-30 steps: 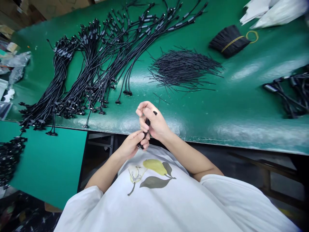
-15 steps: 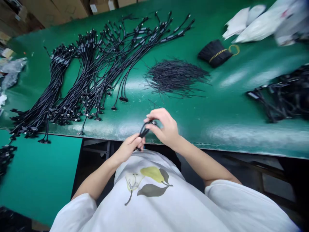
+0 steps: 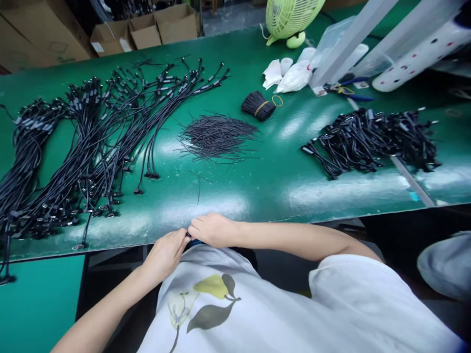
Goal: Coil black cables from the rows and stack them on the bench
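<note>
My left hand (image 3: 167, 253) and my right hand (image 3: 211, 229) meet at the near edge of the green table (image 3: 279, 176), just above my white shirt. Both are closed, fingertips together around a small black cable piece (image 3: 189, 237) that barely shows between them. A single loose black tie (image 3: 198, 189) lies on the table just beyond my hands. Farther out sits a pile of thin black ties (image 3: 217, 137).
Long rows of black cables (image 3: 91, 142) cover the table's left half. A heap of coiled cables (image 3: 371, 139) lies at the right. A banded black bundle (image 3: 258, 105), white bags (image 3: 290, 73), a green fan (image 3: 290, 17) and cardboard boxes (image 3: 147, 27) stand at the back.
My hands dropped from above the table edge down to my chest, staying closed on the cable piece. The view swung up and to the right, revealing the fan and right cable heap.
</note>
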